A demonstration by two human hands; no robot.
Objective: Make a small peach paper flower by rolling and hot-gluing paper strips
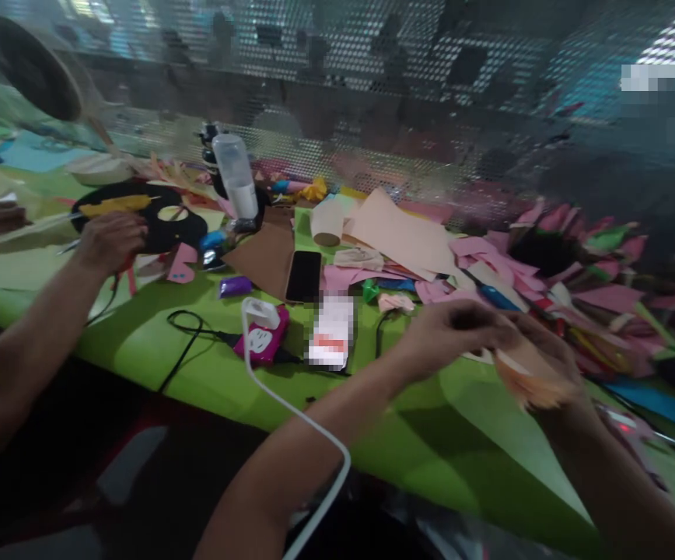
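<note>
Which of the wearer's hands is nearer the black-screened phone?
Left. The left hand is right of the phone in the picture; the right hand, holding peach paper, is farther right.

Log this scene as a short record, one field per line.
Right hand: holding a layered peach piece
Left hand: fingertips at the same piece; exact grip blurred
Surface: green tabletop
Phones: dark-screened phone, with a lit phone nearer the wearer
Power: magenta socket block with white plug
Container: translucent bottle beyond the phones
Co-worker: hand at a yellow piece, far left
</note>
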